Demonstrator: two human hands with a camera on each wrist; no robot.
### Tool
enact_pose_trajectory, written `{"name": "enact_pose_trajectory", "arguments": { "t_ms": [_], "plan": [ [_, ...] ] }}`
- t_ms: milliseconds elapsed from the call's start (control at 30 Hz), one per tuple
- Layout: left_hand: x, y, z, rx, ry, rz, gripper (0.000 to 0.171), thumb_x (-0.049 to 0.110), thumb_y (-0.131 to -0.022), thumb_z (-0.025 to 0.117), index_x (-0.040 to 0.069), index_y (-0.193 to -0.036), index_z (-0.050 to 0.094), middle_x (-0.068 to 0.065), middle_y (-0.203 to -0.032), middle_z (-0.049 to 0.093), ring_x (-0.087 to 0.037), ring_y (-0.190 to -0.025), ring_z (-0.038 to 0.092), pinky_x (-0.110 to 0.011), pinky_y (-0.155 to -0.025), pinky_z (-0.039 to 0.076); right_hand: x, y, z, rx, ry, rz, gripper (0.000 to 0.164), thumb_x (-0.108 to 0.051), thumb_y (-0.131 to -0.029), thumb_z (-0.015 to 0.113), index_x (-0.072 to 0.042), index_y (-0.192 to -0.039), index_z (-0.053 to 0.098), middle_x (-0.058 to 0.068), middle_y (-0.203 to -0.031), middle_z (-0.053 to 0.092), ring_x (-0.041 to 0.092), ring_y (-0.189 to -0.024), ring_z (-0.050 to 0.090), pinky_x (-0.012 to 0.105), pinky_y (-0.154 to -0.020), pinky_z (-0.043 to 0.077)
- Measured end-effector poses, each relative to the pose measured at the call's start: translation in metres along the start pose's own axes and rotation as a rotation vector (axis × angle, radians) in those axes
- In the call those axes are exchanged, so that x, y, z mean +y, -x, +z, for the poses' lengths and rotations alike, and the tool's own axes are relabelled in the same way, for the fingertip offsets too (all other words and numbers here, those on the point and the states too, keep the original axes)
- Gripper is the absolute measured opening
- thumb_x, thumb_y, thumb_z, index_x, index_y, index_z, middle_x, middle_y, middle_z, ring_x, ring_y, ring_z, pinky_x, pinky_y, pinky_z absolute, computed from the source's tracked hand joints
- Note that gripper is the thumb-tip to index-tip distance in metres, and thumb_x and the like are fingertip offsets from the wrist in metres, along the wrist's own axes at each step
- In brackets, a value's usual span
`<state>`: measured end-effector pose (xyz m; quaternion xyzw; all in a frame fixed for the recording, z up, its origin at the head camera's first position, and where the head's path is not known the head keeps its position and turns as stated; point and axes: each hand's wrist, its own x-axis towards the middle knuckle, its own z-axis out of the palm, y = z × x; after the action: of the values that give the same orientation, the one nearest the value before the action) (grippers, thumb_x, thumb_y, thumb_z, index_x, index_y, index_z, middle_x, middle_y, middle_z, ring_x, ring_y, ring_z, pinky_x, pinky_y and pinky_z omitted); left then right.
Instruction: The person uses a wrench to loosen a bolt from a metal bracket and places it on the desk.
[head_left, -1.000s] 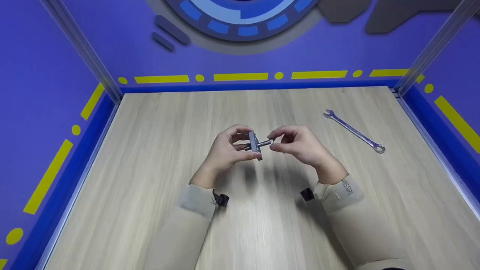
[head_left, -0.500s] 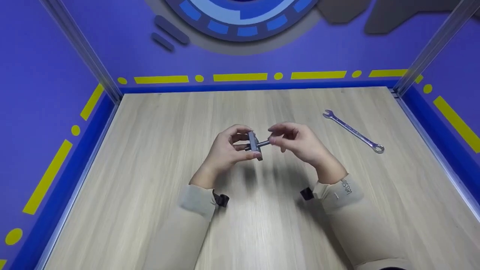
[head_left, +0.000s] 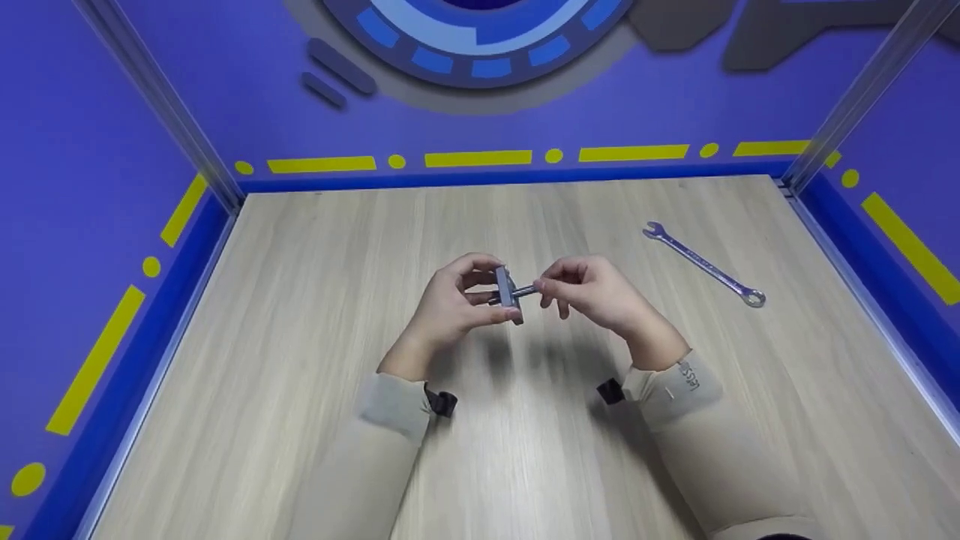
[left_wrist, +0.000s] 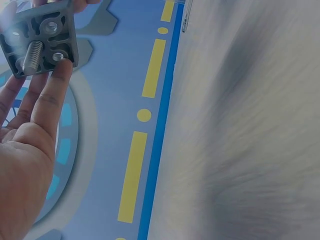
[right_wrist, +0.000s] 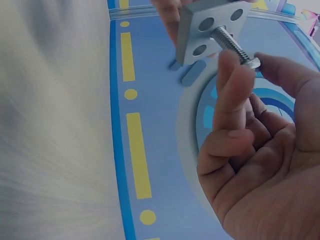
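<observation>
My left hand point(head_left: 448, 304) holds a square grey metal plate point(head_left: 507, 288) on edge by its rim, above the table. A threaded bolt point(head_left: 526, 290) passes through one of the plate's holes. The bolt's threaded end point(left_wrist: 33, 57) sticks out on the ribbed back of the plate in the left wrist view. Fingers and thumb of my right hand point(head_left: 600, 296) pinch the bolt at its head end. In the right wrist view the bolt head point(right_wrist: 253, 63) stands well away from the smooth face of the plate point(right_wrist: 220, 12), with thread showing between.
A combination wrench point(head_left: 705, 264) lies slantwise on the wooden table point(head_left: 322, 300), right of my right hand. Blue panels with yellow marks point(head_left: 478, 158) and metal corner posts close in the table at the back and both sides.
My right hand's fingers spread a little off the bolt head, then came back to pinch it with the fingers shifted. The left hand keeps its hold on the plate.
</observation>
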<state>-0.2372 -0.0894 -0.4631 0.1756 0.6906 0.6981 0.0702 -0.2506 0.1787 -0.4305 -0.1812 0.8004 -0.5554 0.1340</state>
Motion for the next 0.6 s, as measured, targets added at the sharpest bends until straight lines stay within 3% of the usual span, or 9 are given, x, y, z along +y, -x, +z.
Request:
{"name": "enact_pose_trajectory", "arguments": {
  "t_ms": [167, 333, 533, 600],
  "plan": [
    [0.0000, 0.0002, 0.0000, 0.000, -0.016, 0.006, 0.069, 0.003, -0.080, 0.102, 0.003, -0.140, 0.068, -0.015, -0.138, 0.068, -0.042, -0.133, 0.074, -0.039, -0.112, 0.068, -0.0021, 0.0020, -0.0024, 0.003, -0.007, -0.066, 0.022, -0.007, -0.100, 0.081, 0.006, -0.118, 0.080, -0.001, -0.095, 0.076, 0.009, -0.076, 0.066, 0.018, -0.065, 0.056],
    [-0.0010, 0.0012, -0.0012, -0.004, -0.013, 0.000, 0.069, 0.004, -0.080, 0.102, 0.004, -0.140, 0.067, -0.014, -0.139, 0.067, -0.044, -0.133, 0.074, -0.040, -0.110, 0.069, -0.0035, 0.0036, -0.0046, 0.034, 0.051, -0.109, 0.023, -0.002, -0.094, 0.086, 0.000, -0.117, 0.085, -0.002, -0.089, 0.074, 0.007, -0.070, 0.060, 0.017, -0.058, 0.045],
    [0.0001, 0.0012, -0.0015, 0.002, -0.034, 0.012, 0.070, 0.004, -0.080, 0.102, 0.003, -0.140, 0.067, -0.014, -0.138, 0.067, -0.035, -0.131, 0.075, -0.038, -0.113, 0.067, -0.0053, 0.0045, -0.0055, 0.031, 0.049, -0.156, 0.021, 0.003, -0.093, 0.086, 0.000, -0.114, 0.086, -0.002, -0.106, 0.080, 0.007, -0.071, 0.061, 0.017, -0.058, 0.045],
    [0.0008, 0.0010, -0.0013, 0.003, -0.032, 0.012, 0.069, 0.004, -0.080, 0.102, 0.004, -0.140, 0.068, -0.014, -0.138, 0.067, -0.035, -0.131, 0.075, -0.038, -0.112, 0.067, -0.0055, 0.0046, -0.0063, 0.038, 0.053, -0.150, 0.023, 0.001, -0.093, 0.087, 0.000, -0.116, 0.085, 0.002, -0.103, 0.080, 0.007, -0.071, 0.061, 0.017, -0.058, 0.046]
  ]
}}
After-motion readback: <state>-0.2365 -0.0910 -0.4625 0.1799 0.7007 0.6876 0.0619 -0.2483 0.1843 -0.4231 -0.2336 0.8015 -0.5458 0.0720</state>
